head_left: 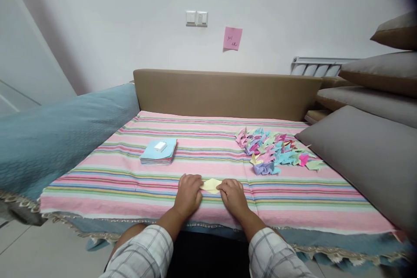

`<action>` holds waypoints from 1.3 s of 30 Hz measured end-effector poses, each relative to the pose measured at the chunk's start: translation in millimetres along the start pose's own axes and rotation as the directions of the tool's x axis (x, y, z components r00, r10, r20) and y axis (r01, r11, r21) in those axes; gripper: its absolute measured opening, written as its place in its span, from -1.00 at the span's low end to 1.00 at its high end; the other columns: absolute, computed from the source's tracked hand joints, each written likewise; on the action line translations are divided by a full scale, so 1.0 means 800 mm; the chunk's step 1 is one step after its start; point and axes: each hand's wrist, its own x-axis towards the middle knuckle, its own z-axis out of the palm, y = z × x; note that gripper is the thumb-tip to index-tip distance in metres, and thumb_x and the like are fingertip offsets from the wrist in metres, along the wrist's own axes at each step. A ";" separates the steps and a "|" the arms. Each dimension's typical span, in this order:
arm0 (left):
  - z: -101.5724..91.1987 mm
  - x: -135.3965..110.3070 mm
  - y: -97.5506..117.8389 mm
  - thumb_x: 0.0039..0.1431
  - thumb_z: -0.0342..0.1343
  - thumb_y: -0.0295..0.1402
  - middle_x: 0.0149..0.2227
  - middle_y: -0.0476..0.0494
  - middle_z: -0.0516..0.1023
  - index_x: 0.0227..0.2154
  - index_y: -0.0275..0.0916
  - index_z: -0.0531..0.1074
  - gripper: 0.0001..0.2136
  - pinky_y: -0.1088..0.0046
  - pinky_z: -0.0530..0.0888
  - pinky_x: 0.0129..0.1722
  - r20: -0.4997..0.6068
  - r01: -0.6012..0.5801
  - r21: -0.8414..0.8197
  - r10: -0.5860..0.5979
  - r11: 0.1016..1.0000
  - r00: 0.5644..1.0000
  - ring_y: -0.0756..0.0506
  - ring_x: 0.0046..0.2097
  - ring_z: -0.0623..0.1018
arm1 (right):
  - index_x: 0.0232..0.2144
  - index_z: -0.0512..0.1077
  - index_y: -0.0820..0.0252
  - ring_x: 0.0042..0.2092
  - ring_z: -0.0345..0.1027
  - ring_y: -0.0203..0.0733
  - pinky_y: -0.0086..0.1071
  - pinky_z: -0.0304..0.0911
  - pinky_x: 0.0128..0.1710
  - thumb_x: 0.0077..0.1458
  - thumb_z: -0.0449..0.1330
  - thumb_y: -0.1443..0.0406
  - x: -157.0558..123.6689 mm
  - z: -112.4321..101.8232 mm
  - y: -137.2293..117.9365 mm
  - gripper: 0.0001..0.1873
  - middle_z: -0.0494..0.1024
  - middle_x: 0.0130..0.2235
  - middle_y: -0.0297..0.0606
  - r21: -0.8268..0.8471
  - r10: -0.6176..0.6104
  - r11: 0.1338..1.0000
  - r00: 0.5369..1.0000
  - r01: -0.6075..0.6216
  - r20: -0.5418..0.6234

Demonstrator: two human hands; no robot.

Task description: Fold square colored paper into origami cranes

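A folded piece of pale yellow paper (212, 185), roughly diamond shaped, lies between my two hands over the striped cloth. The fingers of my left hand (189, 193) close on its left point. On the other side my right hand (233, 195) pinches the right point between thumb and fingers. Ahead and to the left sits a stack of square colored paper (157, 153), light blue on top, with a small white block (160, 146) resting on it. Many folded paper pieces in mixed colors (270, 150) form a heap ahead to the right.
The pink striped cloth (208, 139) covers the seat, whose brown backrest (224, 95) stands against the wall. A blue-covered armrest (74, 126) rises at the left. Grey cushions (365, 156) lean and pile up on the right. A pink note (232, 38) sticks to the wall beside switches (196, 18).
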 end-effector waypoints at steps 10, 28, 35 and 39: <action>0.023 -0.001 0.012 0.08 -0.02 -0.50 -0.04 -0.10 0.51 -0.04 -0.13 0.39 -0.63 0.19 0.34 -0.06 0.180 -0.185 -0.090 0.199 0.979 0.963 -0.15 -0.08 0.44 | -0.29 0.46 0.11 -0.16 0.25 -0.15 -0.29 0.12 -0.13 0.13 0.09 0.36 0.006 -0.010 0.011 -0.85 0.49 -0.23 -0.24 0.030 -0.007 1.000 0.999 0.006 0.047; 0.022 -0.001 0.014 0.01 0.00 -0.52 -0.07 -0.10 0.53 -0.13 -0.17 0.45 -0.66 0.19 0.37 -0.09 0.171 -0.153 -0.101 0.169 0.983 0.971 -0.15 -0.11 0.46 | -0.30 0.49 0.08 -0.16 0.21 -0.17 -0.36 0.15 -0.16 0.11 0.07 0.45 0.001 -0.020 0.033 -0.76 0.45 -0.23 -0.26 -0.109 -0.122 0.986 0.990 0.129 0.070; 0.023 -0.002 0.014 0.05 0.00 -0.51 -0.08 -0.09 0.52 -0.11 -0.13 0.43 -0.66 0.19 0.34 -0.08 0.169 -0.170 -0.098 0.185 0.981 0.968 -0.15 -0.10 0.44 | -0.04 0.37 0.11 -0.06 0.18 -0.11 -0.19 0.03 0.00 0.16 0.06 0.29 -0.011 -0.017 -0.001 -0.70 0.42 -0.09 -0.18 -0.127 -0.226 0.964 0.971 0.234 0.075; 0.022 -0.003 0.015 0.04 0.02 -0.48 -0.18 -0.16 0.51 -0.21 -0.20 0.46 -0.76 0.22 0.34 -0.10 0.167 -0.138 -0.068 0.147 0.988 0.975 -0.16 -0.12 0.41 | -0.03 0.35 0.10 -0.06 0.19 -0.10 -0.19 0.03 -0.01 0.16 0.08 0.24 -0.016 -0.012 -0.006 -0.69 0.43 -0.10 -0.19 -0.124 -0.192 0.971 0.976 0.205 0.104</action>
